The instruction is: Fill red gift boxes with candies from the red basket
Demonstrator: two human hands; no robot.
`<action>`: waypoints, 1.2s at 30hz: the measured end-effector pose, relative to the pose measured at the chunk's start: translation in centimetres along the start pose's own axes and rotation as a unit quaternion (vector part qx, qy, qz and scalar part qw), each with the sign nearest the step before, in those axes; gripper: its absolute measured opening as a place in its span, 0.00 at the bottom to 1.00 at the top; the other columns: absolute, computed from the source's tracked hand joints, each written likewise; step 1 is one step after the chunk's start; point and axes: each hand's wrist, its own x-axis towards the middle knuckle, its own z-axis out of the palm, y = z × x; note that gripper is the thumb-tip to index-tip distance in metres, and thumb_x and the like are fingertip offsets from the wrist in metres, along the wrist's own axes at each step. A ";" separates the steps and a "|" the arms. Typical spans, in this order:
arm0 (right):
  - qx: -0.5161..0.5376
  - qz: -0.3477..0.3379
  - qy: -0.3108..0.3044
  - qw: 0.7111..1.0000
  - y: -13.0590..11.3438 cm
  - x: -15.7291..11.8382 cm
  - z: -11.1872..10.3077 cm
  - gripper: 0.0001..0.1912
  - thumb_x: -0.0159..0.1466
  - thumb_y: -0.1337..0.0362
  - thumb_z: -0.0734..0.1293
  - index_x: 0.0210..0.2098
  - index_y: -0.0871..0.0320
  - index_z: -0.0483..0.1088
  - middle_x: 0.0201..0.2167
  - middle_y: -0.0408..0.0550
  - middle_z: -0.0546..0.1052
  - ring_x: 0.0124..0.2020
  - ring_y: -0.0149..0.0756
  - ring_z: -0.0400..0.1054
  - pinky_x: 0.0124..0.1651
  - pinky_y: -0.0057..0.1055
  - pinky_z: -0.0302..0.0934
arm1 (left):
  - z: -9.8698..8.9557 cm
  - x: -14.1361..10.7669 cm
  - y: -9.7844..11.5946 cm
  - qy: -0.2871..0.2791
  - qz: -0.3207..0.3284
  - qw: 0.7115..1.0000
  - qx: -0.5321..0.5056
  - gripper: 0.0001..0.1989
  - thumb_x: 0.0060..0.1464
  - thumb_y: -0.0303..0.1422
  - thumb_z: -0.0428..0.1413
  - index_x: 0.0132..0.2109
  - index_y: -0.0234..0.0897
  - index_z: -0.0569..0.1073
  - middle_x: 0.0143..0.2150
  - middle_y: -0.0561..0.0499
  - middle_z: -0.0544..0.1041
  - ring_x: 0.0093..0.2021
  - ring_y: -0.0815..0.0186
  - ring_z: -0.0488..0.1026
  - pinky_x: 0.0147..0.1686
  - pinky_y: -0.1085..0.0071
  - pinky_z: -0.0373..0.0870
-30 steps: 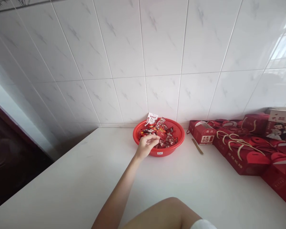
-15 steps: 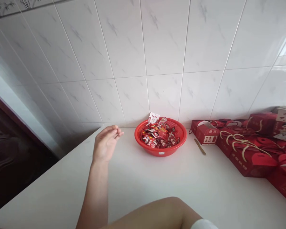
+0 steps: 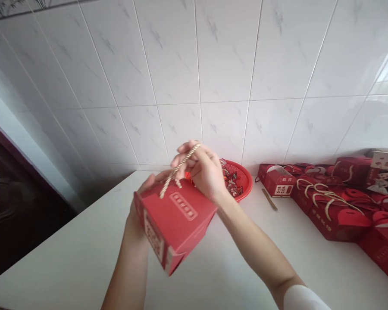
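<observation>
Red gift box (image 3: 184, 215): held up above the desk (image 3: 74, 254), tilted, in front of the basket; motion blur. Pale printed panel on the side facing lower left, framed characters on the upper red face.

Left hand (image 3: 136, 211): closed around the box's left side, fingertips near its upper edge. Right hand (image 3: 208, 172): at the twisted rope handle (image 3: 181, 168), fingers partly curled, cord crossing them; cannot tell whether it is pinched tight.

Red plastic basket (image 3: 248, 189): on the desk, by the wall, partly hidden by the right hand and box; contains wrapped sweets (image 3: 234, 185).

Right of basket: flat narrow strip (image 3: 269, 199), then small windowed box (image 3: 279, 183). Beyond, at far right, cluster of red boxes (image 3: 333, 219), several with cord handles; illustrated box (image 3: 386, 174) behind, showing a cartoon couple.

Backdrop: marbled tiled wall (image 3: 224, 56). White sleeve (image 3: 305, 298) on right arm.
</observation>
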 end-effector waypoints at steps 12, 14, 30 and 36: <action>-0.138 -0.019 0.040 0.989 -5.0 -4.5 -9.2 0.14 0.62 0.51 0.69 0.34 0.56 0.70 0.28 0.45 0.78 0.25 0.33 0.70 0.34 0.33 0.69 | 3.4 2.9 -1.3 -0.283 -0.139 0.948 0.039 0.27 0.58 0.49 0.59 0.62 0.47 0.72 0.62 0.44 0.74 0.61 0.48 0.72 0.55 0.56 0.72; -0.149 -0.006 0.048 0.988 -5.5 -5.3 -10.0 0.15 0.59 0.51 0.70 0.35 0.57 0.71 0.29 0.46 0.78 0.26 0.35 0.71 0.36 0.36 0.69 | 3.7 3.1 -1.5 -0.318 -0.118 0.939 0.058 0.28 0.58 0.50 0.58 0.62 0.45 0.73 0.64 0.43 0.72 0.64 0.46 0.69 0.58 0.54 0.69; -0.225 0.180 -0.092 0.953 -7.6 -9.3 -14.3 0.17 0.54 0.52 0.69 0.32 0.61 0.75 0.26 0.50 0.78 0.26 0.39 0.72 0.31 0.35 0.66 | 7.0 2.9 -4.0 -0.202 0.023 0.942 0.267 0.15 0.53 0.32 0.57 0.49 0.39 0.78 0.50 0.46 0.80 0.52 0.55 0.76 0.51 0.64 0.74; -0.606 0.260 -0.104 0.744 -6.0 -10.3 -12.1 0.23 0.59 0.48 0.72 0.23 0.57 0.61 0.18 0.39 0.65 0.20 0.26 0.55 0.25 0.27 0.46 | 8.2 2.0 -5.4 -0.238 0.011 0.912 0.335 0.03 0.55 0.28 0.52 0.36 0.39 0.70 0.31 0.56 0.75 0.32 0.68 0.72 0.32 0.74 0.68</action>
